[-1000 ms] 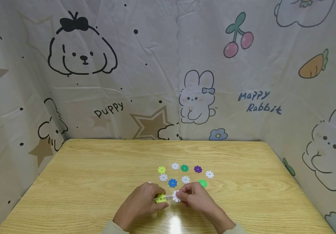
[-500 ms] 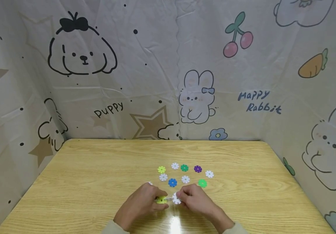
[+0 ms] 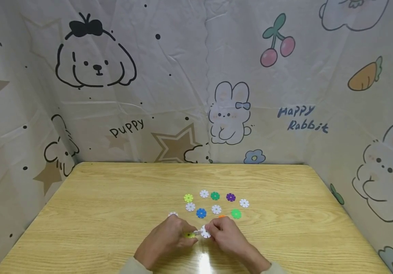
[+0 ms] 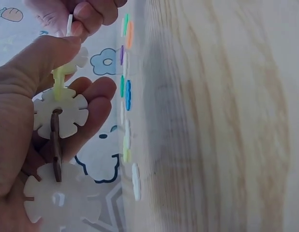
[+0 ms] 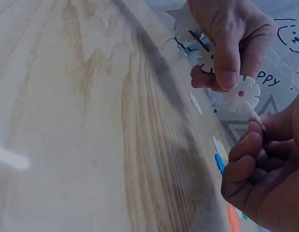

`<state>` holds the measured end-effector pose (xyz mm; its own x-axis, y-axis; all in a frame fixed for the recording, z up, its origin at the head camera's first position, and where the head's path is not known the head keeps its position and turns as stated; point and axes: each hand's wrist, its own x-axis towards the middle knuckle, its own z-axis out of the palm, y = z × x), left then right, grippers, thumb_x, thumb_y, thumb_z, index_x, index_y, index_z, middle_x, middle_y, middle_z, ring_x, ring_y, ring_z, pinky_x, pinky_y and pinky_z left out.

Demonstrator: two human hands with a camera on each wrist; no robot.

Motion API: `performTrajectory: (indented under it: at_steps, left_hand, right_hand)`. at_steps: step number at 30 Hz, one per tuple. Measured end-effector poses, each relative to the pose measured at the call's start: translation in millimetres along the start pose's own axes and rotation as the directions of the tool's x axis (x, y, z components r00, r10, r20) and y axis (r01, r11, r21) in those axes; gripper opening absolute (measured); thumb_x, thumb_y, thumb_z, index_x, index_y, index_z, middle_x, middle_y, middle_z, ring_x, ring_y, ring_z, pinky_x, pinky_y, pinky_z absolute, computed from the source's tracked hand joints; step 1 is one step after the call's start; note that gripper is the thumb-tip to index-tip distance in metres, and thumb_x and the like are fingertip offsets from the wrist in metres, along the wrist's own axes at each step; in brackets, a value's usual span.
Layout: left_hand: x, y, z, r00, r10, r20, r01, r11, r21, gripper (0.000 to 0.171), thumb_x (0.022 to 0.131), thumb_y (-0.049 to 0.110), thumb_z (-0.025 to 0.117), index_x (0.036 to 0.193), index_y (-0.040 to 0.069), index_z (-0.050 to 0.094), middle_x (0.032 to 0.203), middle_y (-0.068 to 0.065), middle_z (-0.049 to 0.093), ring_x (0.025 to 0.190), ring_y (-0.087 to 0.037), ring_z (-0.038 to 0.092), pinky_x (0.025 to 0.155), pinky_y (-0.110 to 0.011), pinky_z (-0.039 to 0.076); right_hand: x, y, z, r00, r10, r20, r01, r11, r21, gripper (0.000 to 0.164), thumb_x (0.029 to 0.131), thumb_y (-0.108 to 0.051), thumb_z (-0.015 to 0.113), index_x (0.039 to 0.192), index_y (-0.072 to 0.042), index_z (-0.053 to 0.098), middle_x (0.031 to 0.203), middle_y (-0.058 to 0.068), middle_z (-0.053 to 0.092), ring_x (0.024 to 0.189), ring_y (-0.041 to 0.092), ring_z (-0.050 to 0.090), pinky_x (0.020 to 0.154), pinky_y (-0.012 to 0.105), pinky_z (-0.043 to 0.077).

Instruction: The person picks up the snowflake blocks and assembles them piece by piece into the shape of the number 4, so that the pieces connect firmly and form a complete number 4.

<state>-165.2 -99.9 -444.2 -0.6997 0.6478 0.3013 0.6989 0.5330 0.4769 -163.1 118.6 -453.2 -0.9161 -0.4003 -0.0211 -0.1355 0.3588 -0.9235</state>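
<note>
My left hand [image 3: 169, 234] grips a chain of notched snowflake discs slotted together. In the left wrist view the chain has a white disc [image 4: 62, 198] at the near end, a brown disc [image 4: 56, 145] edge-on, another white disc [image 4: 67, 113], then a yellow disc [image 4: 58, 82]. Beyond these, a white disc [image 5: 241, 92] shows between the hands in the right wrist view. My right hand [image 3: 228, 234] pinches a white snowflake disc [image 3: 205, 232] between thumb and fingers; its edge meets that disc. Fingers hide parts of the chain.
Loose snowflake discs lie flat beyond the hands, among them a blue disc [image 3: 201, 213], a purple disc [image 3: 230, 197], a light green disc [image 3: 236, 213] and an orange disc [image 3: 222, 217] partly behind the right hand. The wooden table [image 3: 114, 198] meets a printed curtain [image 3: 176, 76] at the back.
The yellow disc has turned from face-on to a flatter tilt in my left hand. An orange disc now shows beside the right hand. Both hands keep their grip with small shifts.
</note>
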Motion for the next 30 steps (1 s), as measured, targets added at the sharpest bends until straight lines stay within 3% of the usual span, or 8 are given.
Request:
performTrajectory:
  at_steps: [6,11,19,30]
  left_hand:
    - [0.1,-3.6,-0.9,0.996,0.084,-0.021,-0.083,0.996,0.012,0.005,0.084,0.01,0.079,0.089,0.008,0.08,0.082,0.008,0.074,0.064,0.013,0.041,0.061,-0.01,0.043]
    - [0.1,-3.9,-2.2,0.999,0.034,-0.005,-0.034,0.999,-0.031,0.008,0.083,0.009,0.078,0.09,0.006,0.08,0.085,0.005,0.074,0.064,0.011,0.045,0.058,-0.007,0.042]
    - [1.9,-3.1,-5.0,0.997,-0.052,0.052,0.049,0.997,0.066,0.016,0.083,0.017,0.08,0.095,0.007,0.077,0.086,0.008,0.071,0.066,0.005,0.049,0.063,-0.012,0.045]
    - [0.2,-0.2,-6.5,0.998,-0.059,0.03,0.056,0.993,0.102,0.008,0.082,0.015,0.077,0.088,0.009,0.077,0.082,0.011,0.069,0.071,0.004,0.054,0.066,-0.017,0.048]
  right_hand:
    - [1.0,-4.6,2.0,1.0,0.009,0.0,-0.009,1.0,0.001,0.037,0.101,-0.014,0.057,0.071,0.006,0.059,0.059,0.002,0.054,0.05,0.007,0.04,0.044,0.019,0.03]
    - [3.0,-6.3,2.0,1.0,-0.002,0.002,0.002,1.0,-0.009,0.037,0.101,-0.016,0.058,0.07,0.005,0.059,0.059,0.002,0.055,0.05,0.006,0.039,0.045,0.019,0.029]
    - [3.5,-4.4,2.7,1.0,0.003,0.029,-0.004,1.0,0.03,0.038,0.101,-0.016,0.058,0.071,0.007,0.058,0.061,0.002,0.055,0.052,0.007,0.042,0.046,0.02,0.031]
    - [5.5,-5.6,10.5,0.999,0.004,0.054,-0.008,0.997,0.076,0.037,0.1,-0.016,0.058,0.069,0.005,0.059,0.059,-0.001,0.052,0.051,0.007,0.042,0.046,0.019,0.031]
